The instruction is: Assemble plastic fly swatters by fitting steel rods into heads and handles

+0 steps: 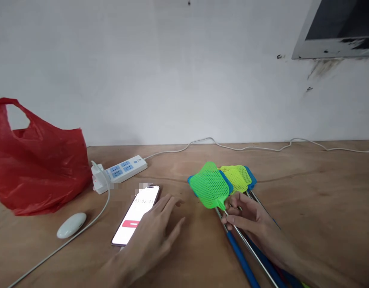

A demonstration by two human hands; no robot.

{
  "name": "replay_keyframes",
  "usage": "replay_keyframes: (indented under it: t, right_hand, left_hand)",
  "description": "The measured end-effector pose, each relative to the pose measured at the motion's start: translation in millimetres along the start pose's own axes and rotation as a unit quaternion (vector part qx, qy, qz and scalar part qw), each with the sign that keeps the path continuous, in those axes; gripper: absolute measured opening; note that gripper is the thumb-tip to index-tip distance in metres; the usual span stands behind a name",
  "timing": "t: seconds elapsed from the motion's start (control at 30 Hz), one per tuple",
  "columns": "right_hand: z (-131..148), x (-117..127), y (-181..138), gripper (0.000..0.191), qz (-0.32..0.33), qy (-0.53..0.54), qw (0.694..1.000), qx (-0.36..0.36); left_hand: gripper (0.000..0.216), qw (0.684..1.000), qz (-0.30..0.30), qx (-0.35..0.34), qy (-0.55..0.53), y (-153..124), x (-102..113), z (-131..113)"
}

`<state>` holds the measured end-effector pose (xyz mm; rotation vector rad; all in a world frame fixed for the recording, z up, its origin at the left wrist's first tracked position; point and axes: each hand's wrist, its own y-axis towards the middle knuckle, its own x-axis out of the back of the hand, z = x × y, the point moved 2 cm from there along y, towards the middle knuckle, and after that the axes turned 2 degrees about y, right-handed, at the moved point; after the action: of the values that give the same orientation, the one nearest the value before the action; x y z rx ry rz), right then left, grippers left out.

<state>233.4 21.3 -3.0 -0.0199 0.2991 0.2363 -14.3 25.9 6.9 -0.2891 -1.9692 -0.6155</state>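
My right hand (247, 218) pinches the metal rod of a green fly swatter (210, 186) just below its mesh head. Beneath it lie several more fly swatters, with a yellow mesh head (237, 180) and a blue mesh head (252, 178) showing; their shafts run toward the front edge, partly hidden by my right hand and forearm. My left hand (154, 232) hovers over or rests beside a lit phone (142, 208), fingers apart and holding nothing. It covers the phone's lower right part. Large digits and a red button show on the screen.
A white power strip (127, 168) lies behind the phone, its cord (211, 139) running along the wall. Another white cable (91, 224) curves past a white rounded case (71, 225). A red plastic bag (40, 160) stands at the left on the wooden table (307, 200).
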Motion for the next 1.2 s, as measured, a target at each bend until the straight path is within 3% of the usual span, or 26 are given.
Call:
replay_keyframes:
  t: [0.1,0.3,0.5,0.63,0.83,1.03,1.2]
  right_hand:
    - [2,1,0,0.036,-0.009,0.05,0.996,-0.074]
    - [-1,0,-2,0.033,0.074,0.062,0.984,-0.15]
    - [2,-2,-6,0.033,0.118,0.032,0.969,-0.216]
    - [-4,-1,-12,0.033,0.144,-0.03,0.946,-0.288]
    - [-6,-5,-16,0.039,0.145,-0.031,0.943,-0.299]
    - [-8,-6,-18,0.049,0.08,-0.018,0.943,-0.322]
    - [-10,-9,-21,0.056,0.113,-0.04,0.943,-0.311]
  left_hand:
    - [0.031,0.999,-0.021,0.017,-0.016,3,-4,3]
    - [0.053,0.99,-0.099,0.045,-0.086,4,-4,7]
    - [0.024,0.954,0.011,0.077,-0.29,5,-6,0]
    - [0.027,0.907,0.027,0.096,-0.41,6,-9,1]
    - [0.025,0.904,0.018,0.102,-0.414,4,-8,4]
    - [0.024,0.901,0.023,0.106,-0.42,2,-9,3]
    - [0.025,0.908,0.007,0.104,-0.406,7,1,2]
